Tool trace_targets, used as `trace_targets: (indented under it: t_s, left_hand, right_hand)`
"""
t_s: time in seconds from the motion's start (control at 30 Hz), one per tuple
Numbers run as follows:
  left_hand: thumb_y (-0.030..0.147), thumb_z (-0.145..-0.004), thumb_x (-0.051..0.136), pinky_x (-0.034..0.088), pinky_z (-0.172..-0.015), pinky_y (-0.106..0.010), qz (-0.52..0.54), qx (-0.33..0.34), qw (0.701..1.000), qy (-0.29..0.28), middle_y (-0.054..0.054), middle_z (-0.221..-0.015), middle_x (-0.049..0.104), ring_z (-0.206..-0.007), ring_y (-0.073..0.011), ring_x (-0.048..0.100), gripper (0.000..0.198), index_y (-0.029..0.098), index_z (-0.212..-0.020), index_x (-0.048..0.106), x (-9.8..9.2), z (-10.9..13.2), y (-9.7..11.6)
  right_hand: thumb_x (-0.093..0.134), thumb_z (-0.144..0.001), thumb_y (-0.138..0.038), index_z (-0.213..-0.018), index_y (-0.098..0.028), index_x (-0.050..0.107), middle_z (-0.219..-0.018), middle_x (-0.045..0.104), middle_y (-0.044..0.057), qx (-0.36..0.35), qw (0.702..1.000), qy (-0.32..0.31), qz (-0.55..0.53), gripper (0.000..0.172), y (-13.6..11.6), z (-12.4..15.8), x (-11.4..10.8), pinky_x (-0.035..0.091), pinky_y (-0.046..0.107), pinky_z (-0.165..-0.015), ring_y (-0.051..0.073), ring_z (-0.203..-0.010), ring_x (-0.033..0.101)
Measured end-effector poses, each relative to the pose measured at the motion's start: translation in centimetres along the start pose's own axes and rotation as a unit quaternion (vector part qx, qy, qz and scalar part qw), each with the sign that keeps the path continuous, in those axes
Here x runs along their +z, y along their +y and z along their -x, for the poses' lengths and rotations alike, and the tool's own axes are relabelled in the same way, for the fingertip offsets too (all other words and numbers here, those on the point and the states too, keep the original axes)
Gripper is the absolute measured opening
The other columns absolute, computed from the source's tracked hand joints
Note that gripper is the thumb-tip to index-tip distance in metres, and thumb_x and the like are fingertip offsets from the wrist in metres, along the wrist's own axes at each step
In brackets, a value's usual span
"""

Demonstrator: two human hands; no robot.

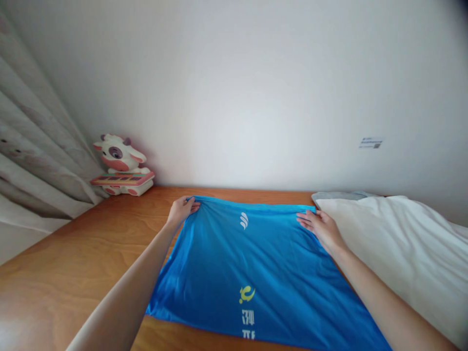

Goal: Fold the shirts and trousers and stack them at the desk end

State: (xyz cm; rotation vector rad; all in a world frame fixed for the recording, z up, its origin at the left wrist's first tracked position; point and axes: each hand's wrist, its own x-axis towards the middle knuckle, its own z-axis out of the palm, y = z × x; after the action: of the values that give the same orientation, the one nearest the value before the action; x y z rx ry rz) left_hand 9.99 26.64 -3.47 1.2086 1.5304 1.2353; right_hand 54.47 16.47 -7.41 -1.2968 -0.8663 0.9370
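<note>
A blue cloth (pixel 252 253) with a white emblem, a yellow logo and white characters is spread over the wooden surface. Its exact kind of article cannot be told. My left hand (pixel 182 209) pinches the far left corner between thumb and fingers. At the far right corner, my right hand (pixel 319 225) grips the same edge, thumb on one side and fingers on the other. The far edge is stretched nearly straight between both hands. Loose folds run through the cloth, and its near right part passes out of view at the bottom.
A cow-shaped toy keyboard (pixel 124 170) stands at the back left beside a pale curtain (pixel 36 141). White fabric (pixel 398 239) lies on the right, with a grey piece (pixel 338 195) behind it. The wooden surface (pixel 73 263) meets a white wall (pixel 252 97) bearing a small label (pixel 370 143).
</note>
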Motion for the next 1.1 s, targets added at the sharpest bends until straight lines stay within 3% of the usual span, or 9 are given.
trace_targets:
  t_s: [0.17, 0.33, 0.4, 0.47, 0.57, 0.67, 0.8, 0.97, 1.1]
  left_hand:
    - [0.027, -0.100, 0.055, 0.061, -0.085, -0.032, -0.027, 0.016, 0.999, 0.007, -0.017, -0.101, 0.078, -0.093, -0.0197, 0.076, 0.022, 0.010, -0.113, 0.063, 2.6, -1.2, -0.9]
    - [0.030, -0.089, 0.069, 0.054, -0.099, -0.041, -0.117, 0.077, 0.990, -0.017, -0.015, -0.127, 0.069, -0.117, -0.0280, 0.068, 0.048, 0.017, -0.133, 0.056, 3.5, 0.7, -0.8]
    - [0.033, -0.087, 0.070, 0.052, -0.101, -0.042, -0.220, 0.171, 0.954, -0.112, -0.012, -0.130, 0.067, -0.115, -0.0281, 0.067, 0.042, 0.020, -0.126, 0.061, 2.4, 3.7, -0.3]
    - [0.039, -0.094, 0.060, 0.052, -0.099, -0.039, -0.341, 0.294, 0.859, -0.244, -0.009, -0.127, 0.065, -0.107, -0.0243, 0.068, 0.030, 0.023, -0.120, 0.063, 0.3, 7.7, 0.7]
    - [0.040, -0.097, 0.057, 0.052, -0.090, -0.033, -0.440, 0.331, 0.762, -0.340, -0.003, -0.110, 0.066, -0.101, -0.0214, 0.066, 0.019, 0.026, -0.107, 0.064, -4.1, 13.8, 2.2]
    - [0.032, -0.086, 0.068, 0.051, -0.085, -0.030, -0.482, 0.310, 0.743, -0.345, -0.002, -0.104, 0.066, -0.096, -0.0205, 0.066, 0.019, 0.025, -0.103, 0.063, -8.4, 17.8, 2.6]
    - [0.016, -0.083, 0.062, 0.052, -0.087, -0.031, -0.509, 0.318, 0.739, -0.307, -0.002, -0.109, 0.067, -0.099, -0.0208, 0.066, 0.030, 0.025, -0.111, 0.062, -11.5, 19.4, 0.7]
    - [0.007, -0.093, 0.049, 0.052, -0.079, -0.030, -0.534, 0.379, 0.696, -0.295, -0.003, -0.097, 0.071, -0.087, -0.0190, 0.068, 0.024, 0.023, -0.102, 0.064, -11.0, 19.2, -1.1]
    - [0.008, -0.099, 0.047, 0.050, -0.073, -0.031, -0.534, 0.430, 0.666, -0.294, -0.003, -0.091, 0.070, -0.081, -0.0193, 0.066, 0.022, 0.022, -0.095, 0.064, -10.8, 19.6, -0.9]
  right_hand:
    - [0.066, -0.087, -0.046, -0.099, -0.026, 0.056, -0.107, 0.077, 0.012, -0.011, 0.999, 0.015, 0.030, 0.026, 1.5, -2.1, 1.4, 0.057, 0.043, -0.101, 0.027, -0.113, 0.072]
    - [0.072, -0.081, -0.043, -0.133, -0.027, 0.050, -0.135, 0.065, 0.016, -0.026, 0.994, 0.024, 0.102, 0.059, 1.3, -2.2, 2.5, 0.047, 0.053, -0.111, 0.033, -0.134, 0.058]
    - [0.069, -0.082, -0.046, -0.128, -0.026, 0.057, -0.134, 0.066, 0.016, -0.078, 0.975, -0.017, 0.207, 0.051, 0.8, -0.3, 2.4, 0.044, 0.057, -0.113, 0.035, -0.131, 0.059]
    - [0.060, -0.089, -0.049, -0.116, -0.025, 0.066, -0.128, 0.068, 0.014, -0.173, 0.919, -0.093, 0.342, 0.037, 0.1, 3.0, 1.5, 0.044, 0.056, -0.112, 0.033, -0.126, 0.062]
    - [0.053, -0.096, -0.052, -0.106, -0.028, 0.072, -0.128, 0.067, 0.010, -0.268, 0.825, -0.175, 0.466, 0.032, -1.2, 8.8, -1.6, 0.049, 0.046, -0.108, 0.028, -0.121, 0.065]
    - [0.063, -0.092, -0.052, -0.113, -0.033, 0.072, -0.126, 0.068, 0.006, -0.320, 0.744, -0.223, 0.542, 0.030, -2.1, 13.2, -6.0, 0.055, 0.038, -0.099, 0.026, -0.115, 0.068]
    - [0.070, -0.086, -0.036, -0.124, -0.033, 0.069, -0.123, 0.072, 0.005, -0.388, 0.673, -0.255, 0.576, 0.038, -2.1, 14.8, -11.0, 0.057, 0.031, -0.095, 0.024, -0.110, 0.071]
    - [0.065, -0.086, -0.023, -0.125, -0.034, 0.069, -0.112, 0.077, -0.001, -0.414, 0.649, -0.266, 0.580, 0.041, -1.4, 14.8, -12.4, 0.059, 0.023, -0.085, 0.018, -0.096, 0.076]
    - [0.071, -0.082, -0.027, -0.130, -0.032, 0.066, -0.126, 0.074, -0.002, -0.423, 0.648, -0.253, 0.581, 0.048, -0.6, 15.9, -12.9, 0.057, 0.021, -0.092, 0.018, -0.104, 0.074]
